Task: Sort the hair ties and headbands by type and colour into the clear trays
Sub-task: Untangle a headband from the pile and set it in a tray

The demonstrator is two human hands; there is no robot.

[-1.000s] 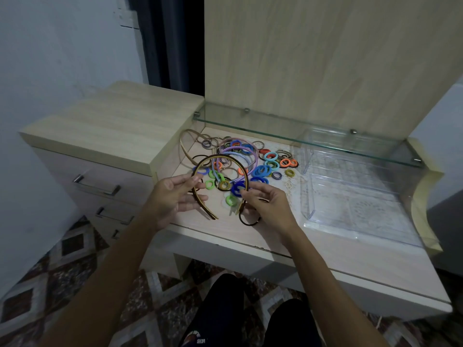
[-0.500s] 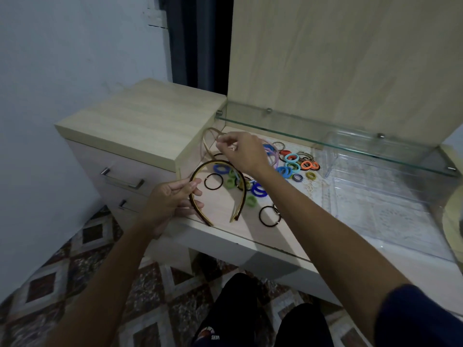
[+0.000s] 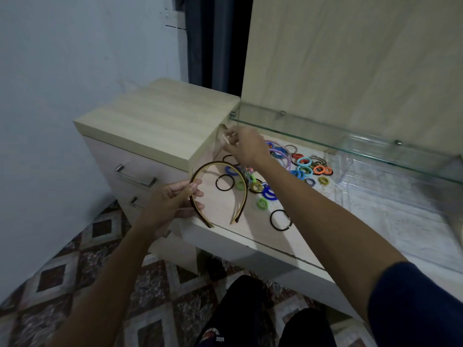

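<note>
Evidently the headbands are being gathered first: the left hand (image 3: 172, 199) is pinching one leg of a brown headband (image 3: 217, 191) between thumb and fingers, holding it tilted over the near-left corner of the surface (image 3: 250, 234), its two tips pointing toward the person. The right hand (image 3: 246, 149) is reaching to the back-left corner, beside the drawer unit (image 3: 160, 121), where its fingertips are closing on a pale beige headband (image 3: 223, 132); the view is blurred there, so the grip looks like a pinch, though how firm it is cannot be told. Loose hair ties are lying spread across the surface: a thin black hair tie (image 3: 225, 182) just beyond the brown headband, another black hair tie (image 3: 280, 219) near the front edge, green, blue and orange ones between, and purple headbands (image 3: 285, 156) further back. The clear trays (image 3: 390, 191) are sitting well apart to the right under the glass shelf (image 3: 350, 131), and nothing coloured is showing inside them. Judging from this, sorting is barely beginning. The next move is probably calling for drawing the beige band free of the pile without dragging ties along, pairing it with the brown one, and carrying both rightward into one tray.
</note>
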